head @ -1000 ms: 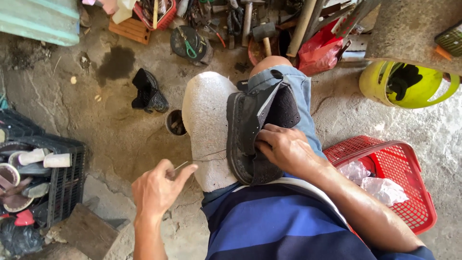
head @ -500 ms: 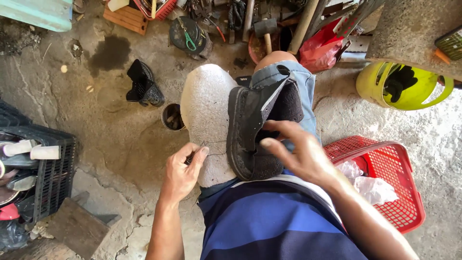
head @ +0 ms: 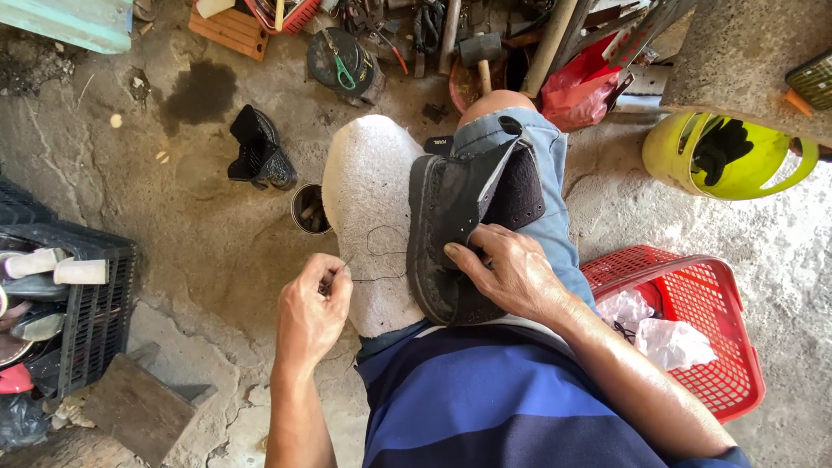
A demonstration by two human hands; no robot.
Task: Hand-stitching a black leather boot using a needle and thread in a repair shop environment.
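A black shoe (head: pixel 455 230) lies across my lap, resting against a whitish cloth pad (head: pixel 368 191) on my left knee. My right hand (head: pixel 511 273) presses down on the shoe's upper, fingers spread over it. My left hand (head: pixel 314 310) is pinched shut on a thin dark thread (head: pixel 381 256) that loops over the pad toward the shoe's sole edge. A needle may be between the fingers, but it is too small to tell.
A second black shoe (head: pixel 258 152) and a small tin (head: pixel 308 209) stand on the concrete floor. A red basket (head: pixel 693 338) with plastic bags sits at right, a yellow helmet (head: pixel 724 156) beyond it. A black crate (head: pixel 65 303) is at left; tools and a hammer (head: pixel 481 52) lie at the top.
My left hand went in to the shoe's sole edge, then drew back to the left with the thread. My right hand settled flat on the shoe.
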